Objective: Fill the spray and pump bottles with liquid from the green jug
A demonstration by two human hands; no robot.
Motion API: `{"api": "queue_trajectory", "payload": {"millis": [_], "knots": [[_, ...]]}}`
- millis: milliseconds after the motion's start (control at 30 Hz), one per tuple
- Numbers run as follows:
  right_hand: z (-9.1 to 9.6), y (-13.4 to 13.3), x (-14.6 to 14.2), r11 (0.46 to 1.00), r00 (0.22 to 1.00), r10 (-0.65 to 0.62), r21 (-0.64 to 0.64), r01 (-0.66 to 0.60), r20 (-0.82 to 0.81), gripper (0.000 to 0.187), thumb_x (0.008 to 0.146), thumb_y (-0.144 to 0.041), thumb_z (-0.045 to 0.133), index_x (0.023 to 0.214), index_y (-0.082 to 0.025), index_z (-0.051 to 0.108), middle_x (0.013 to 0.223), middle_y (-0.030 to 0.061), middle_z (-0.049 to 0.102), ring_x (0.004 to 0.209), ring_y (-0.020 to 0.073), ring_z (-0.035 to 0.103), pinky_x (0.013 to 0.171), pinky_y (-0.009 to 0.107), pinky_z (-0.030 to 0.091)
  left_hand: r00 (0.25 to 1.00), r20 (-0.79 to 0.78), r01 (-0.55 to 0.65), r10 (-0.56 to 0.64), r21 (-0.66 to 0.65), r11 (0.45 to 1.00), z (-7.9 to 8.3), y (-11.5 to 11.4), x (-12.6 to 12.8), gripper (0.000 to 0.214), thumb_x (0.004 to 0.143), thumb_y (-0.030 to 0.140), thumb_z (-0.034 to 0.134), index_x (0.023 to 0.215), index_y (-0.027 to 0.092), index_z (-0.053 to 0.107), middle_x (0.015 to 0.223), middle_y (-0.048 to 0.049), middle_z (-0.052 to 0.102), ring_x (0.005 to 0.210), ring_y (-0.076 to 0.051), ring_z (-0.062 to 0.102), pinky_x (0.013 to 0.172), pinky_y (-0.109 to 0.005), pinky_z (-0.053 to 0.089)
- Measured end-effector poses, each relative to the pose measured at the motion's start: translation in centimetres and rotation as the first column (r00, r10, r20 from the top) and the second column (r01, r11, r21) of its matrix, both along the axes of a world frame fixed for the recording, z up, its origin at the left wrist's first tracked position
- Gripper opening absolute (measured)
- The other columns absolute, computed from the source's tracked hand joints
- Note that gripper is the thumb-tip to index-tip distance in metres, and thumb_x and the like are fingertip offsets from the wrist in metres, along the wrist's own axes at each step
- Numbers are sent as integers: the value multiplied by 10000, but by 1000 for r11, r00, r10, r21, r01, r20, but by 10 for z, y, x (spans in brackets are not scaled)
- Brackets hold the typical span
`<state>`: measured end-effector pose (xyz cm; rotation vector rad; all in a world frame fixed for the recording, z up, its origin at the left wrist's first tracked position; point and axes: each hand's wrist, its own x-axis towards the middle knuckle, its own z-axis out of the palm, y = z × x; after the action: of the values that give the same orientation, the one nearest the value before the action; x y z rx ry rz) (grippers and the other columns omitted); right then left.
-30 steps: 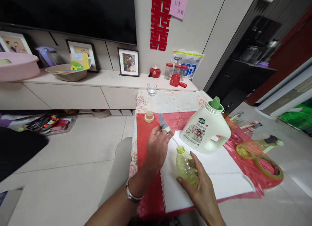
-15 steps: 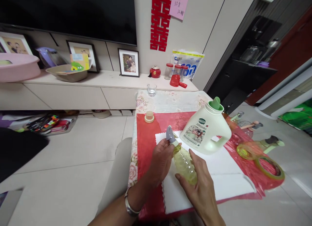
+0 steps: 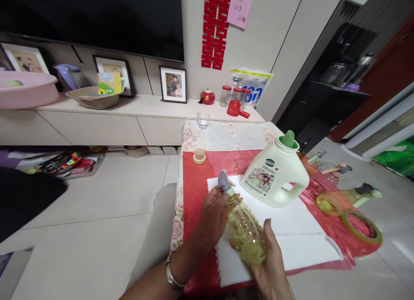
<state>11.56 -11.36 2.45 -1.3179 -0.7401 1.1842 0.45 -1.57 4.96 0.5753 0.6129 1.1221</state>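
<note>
The left forearm (image 3: 155,280) slants up from the lower edge, leading to the left hand (image 3: 211,218), its fingers (image 3: 221,201) bent in a close grip. Lower down, the right hand (image 3: 270,265) is cupped, thumb (image 3: 271,235) pointing upward, fingers mostly hidden.

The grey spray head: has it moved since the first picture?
Yes: against the pale cap, the spray head has moved down the view, slightly right.

Here's the bottle (image 3: 247,235), yellow-green | nozzle (image 3: 223,181) in cool grey-purple | jug (image 3: 278,179) a pale milky green, spout (image 3: 288,138) much brighter green | sheet (image 3: 196,194) bold red | mat (image 3: 300,250) plain white | cap (image 3: 199,156) cream | and the tablecloth (image 3: 220,140), pink roses on white!
</note>
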Motion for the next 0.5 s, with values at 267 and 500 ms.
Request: {"api": "queue_trajectory", "payload": {"millis": [267,500], "knots": [[-22,-1,-13,888,895,-442,170,427,63,732,994,-663,455,1502,-145,362,1378,148,439,1179,225,549,841,279,553,966,-237,-106,100,-13,994,-13,-3,4,202,857,422,532,966,252,539,887,-45,686,862,-214,705,807,-359,578],[-24,15,-10,792,788,-609,120,598,92,677,868,-733,631,1075,-99,516,767,11,391,644,63,386,533,148,355,991,-59,-124,121,-56,991,-12,0,8,295,816,451,655,972,228,541,949,-39,703,917,-212,726,832,-341,554]]}}
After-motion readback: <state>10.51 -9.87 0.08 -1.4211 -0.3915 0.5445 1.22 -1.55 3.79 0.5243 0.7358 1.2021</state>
